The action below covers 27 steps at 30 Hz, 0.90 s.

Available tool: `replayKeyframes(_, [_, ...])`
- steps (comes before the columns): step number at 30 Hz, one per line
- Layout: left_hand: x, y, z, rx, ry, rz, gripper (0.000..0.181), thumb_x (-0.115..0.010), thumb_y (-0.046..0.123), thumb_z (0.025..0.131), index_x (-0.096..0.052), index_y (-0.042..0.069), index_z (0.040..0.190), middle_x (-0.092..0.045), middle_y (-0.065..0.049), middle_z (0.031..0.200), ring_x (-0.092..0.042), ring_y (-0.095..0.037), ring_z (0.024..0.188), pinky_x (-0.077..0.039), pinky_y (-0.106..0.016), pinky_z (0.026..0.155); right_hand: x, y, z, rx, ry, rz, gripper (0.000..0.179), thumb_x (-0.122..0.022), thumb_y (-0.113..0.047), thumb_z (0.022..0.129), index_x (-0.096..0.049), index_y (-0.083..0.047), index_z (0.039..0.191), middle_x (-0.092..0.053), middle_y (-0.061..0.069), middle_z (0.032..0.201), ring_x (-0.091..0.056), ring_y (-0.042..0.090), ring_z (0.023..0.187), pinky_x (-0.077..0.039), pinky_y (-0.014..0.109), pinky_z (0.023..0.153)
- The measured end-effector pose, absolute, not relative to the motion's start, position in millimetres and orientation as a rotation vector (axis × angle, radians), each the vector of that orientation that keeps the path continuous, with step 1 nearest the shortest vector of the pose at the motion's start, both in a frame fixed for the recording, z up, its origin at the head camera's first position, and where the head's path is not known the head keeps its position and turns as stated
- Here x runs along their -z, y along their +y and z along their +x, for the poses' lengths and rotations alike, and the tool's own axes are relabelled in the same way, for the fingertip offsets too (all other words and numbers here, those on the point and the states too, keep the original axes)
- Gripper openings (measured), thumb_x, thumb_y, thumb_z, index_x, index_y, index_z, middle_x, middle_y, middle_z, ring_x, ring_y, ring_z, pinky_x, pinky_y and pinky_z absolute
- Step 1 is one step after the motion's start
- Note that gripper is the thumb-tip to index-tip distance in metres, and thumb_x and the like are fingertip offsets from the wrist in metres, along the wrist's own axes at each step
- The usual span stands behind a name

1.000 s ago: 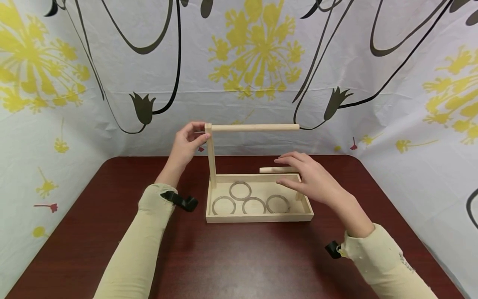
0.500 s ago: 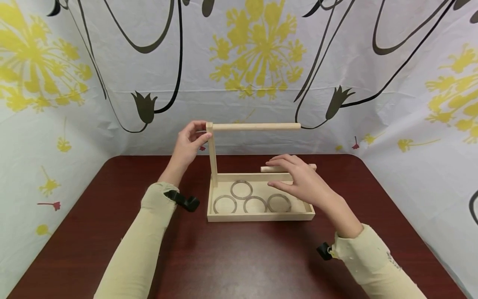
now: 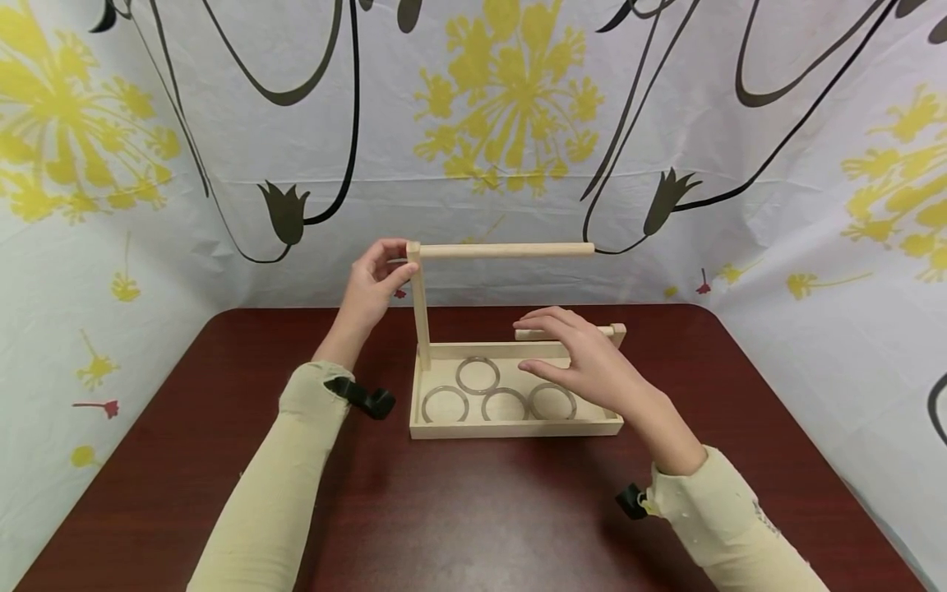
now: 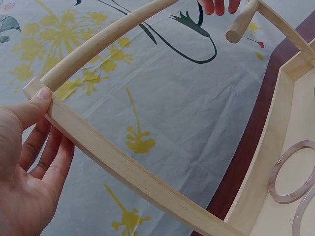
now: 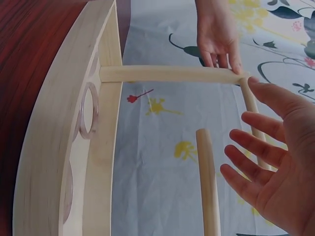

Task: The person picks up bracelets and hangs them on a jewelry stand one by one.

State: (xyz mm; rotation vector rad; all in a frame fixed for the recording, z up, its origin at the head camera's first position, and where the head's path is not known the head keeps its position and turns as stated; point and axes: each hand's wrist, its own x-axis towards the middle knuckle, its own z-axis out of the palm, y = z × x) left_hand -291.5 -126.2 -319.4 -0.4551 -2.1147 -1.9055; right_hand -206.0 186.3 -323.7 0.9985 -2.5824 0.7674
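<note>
The upright post [image 4: 128, 160] between the left fingers [image 4: 59, 164] is smooth, matt bare wood; the tray [image 3: 518, 430] below the right fingers [image 5: 258, 146] matches. Rings [image 4: 282, 199] beneath appear marbled, smooth plastic. Tabletop [image 3: 473, 501] under the fingers: glossy, wood-grained. Sheet [image 3: 444, 214] behind: creased cloth.

Two hands: one left hand [image 3: 370, 284], one right hand [image 3: 584, 358]. One wooden tray [image 3: 518, 429] below and between them, with four rings [image 3: 477, 358] inside. Two posts, one [image 3: 420, 311] at the left hand, one [image 4: 285, 24] beside the right. Two rods, one [image 3: 506, 250] between the hands, one [image 5: 207, 182] near the right. Two sleeves [image 3: 284, 493] behind the hands. One surface [image 3: 473, 501] beneath.
</note>
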Motion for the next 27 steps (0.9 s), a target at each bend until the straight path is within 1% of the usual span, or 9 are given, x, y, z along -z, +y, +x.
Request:
replayKeyframes(7, [319.0,-126.0,-290.5,1.898,-2.126,-0.449,0.035,-0.064,0.007,0.097,-0.055,-0.001,0.130,-0.063,-0.003,0.117,-0.063,-0.003,0.088,-0.049,-0.021,0.062,325.1,181.7,-205.0,-0.858,-2.528,1.054,0.044,-0.077,-0.027,0.088,-0.063,-0.019,0.129,-0.062,-0.002,0.131,-0.059,0.017,0.124,-0.047,0.041,0.104])
replayKeyframes(14, [319.6,-126.4,-290.6,1.896,-2.136,-0.448,0.036,-0.063,0.008,0.097,-0.054,-0.002,0.130,-0.063,-0.003,0.118,-0.063,-0.002,0.090,-0.049,-0.020,0.063,329.3,177.3,-205.4,-0.917,-2.522,1.084,0.044,-0.078,-0.026,0.088,-0.064,-0.018,0.129,-0.063,-0.002,0.130,-0.059,0.016,0.123,-0.048,0.041,0.104])
replayKeyframes(21, [318.6,-126.0,-289.3,1.904,-2.130,-0.444,0.036,-0.063,0.007,0.097,-0.055,0.000,0.131,-0.062,-0.008,0.121,-0.063,-0.002,0.090,-0.049,-0.021,0.062,333.9,172.9,-204.2,-0.936,-2.525,1.093,0.044,-0.078,-0.027,0.088,-0.063,-0.020,0.129,-0.063,-0.004,0.129,-0.060,0.015,0.121,-0.050,0.040,0.103])
replayKeyframes(24, [318.7,-125.9,-289.5,1.896,-2.133,-0.442,0.036,-0.063,0.008,0.097,-0.055,-0.001,0.131,-0.063,-0.007,0.120,-0.063,-0.002,0.089,-0.049,-0.020,0.063,336.1,171.1,-203.5,-0.955,-2.517,1.096,0.044,-0.078,-0.028,0.088,-0.064,-0.020,0.129,-0.063,-0.004,0.128,-0.061,0.015,0.120,-0.051,0.039,0.102])
replayKeyframes(27, [318.8,-125.8,-289.8,1.890,-2.137,-0.440,0.036,-0.064,0.008,0.097,-0.055,-0.001,0.131,-0.063,-0.006,0.119,-0.063,-0.002,0.088,-0.049,-0.020,0.063,338.0,169.0,-203.2,-0.987,-2.512,1.106,0.044,-0.078,-0.027,0.087,-0.064,-0.019,0.128,-0.064,-0.003,0.127,-0.061,0.015,0.120,-0.052,0.040,0.101])
